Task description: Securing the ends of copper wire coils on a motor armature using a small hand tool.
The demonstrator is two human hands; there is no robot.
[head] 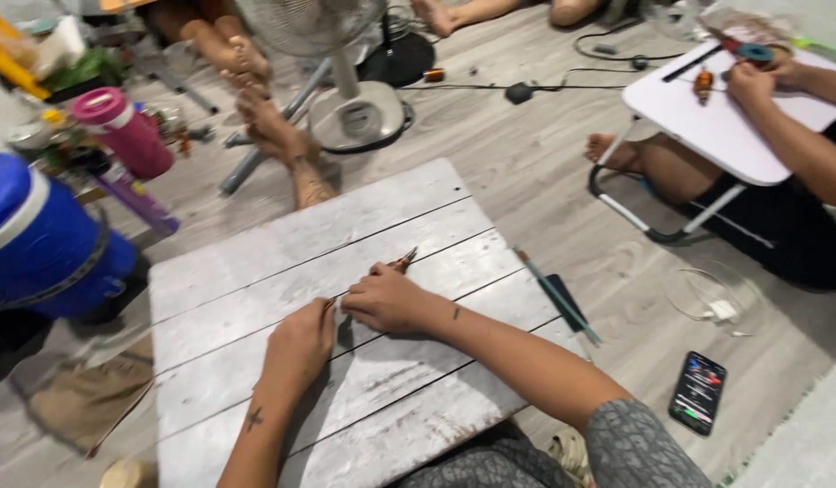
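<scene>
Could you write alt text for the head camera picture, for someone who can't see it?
Seen from above, a person's right hand and left hand pinch a thin stick-like piece over a whitewashed plank table. A phone lies on the floor to the right, and a blue barrel stands to the left.

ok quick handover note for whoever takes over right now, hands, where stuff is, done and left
Left hand: fingers pinch one end of a thin stick on the grey plank table.
Right hand: closed on small pliers, tips pointing away.
Nearby: long green rod at the table's right edge, phone on the floor.
Done: stick held, pliers in hand.
Left: no finished work shows on the stick.
</scene>
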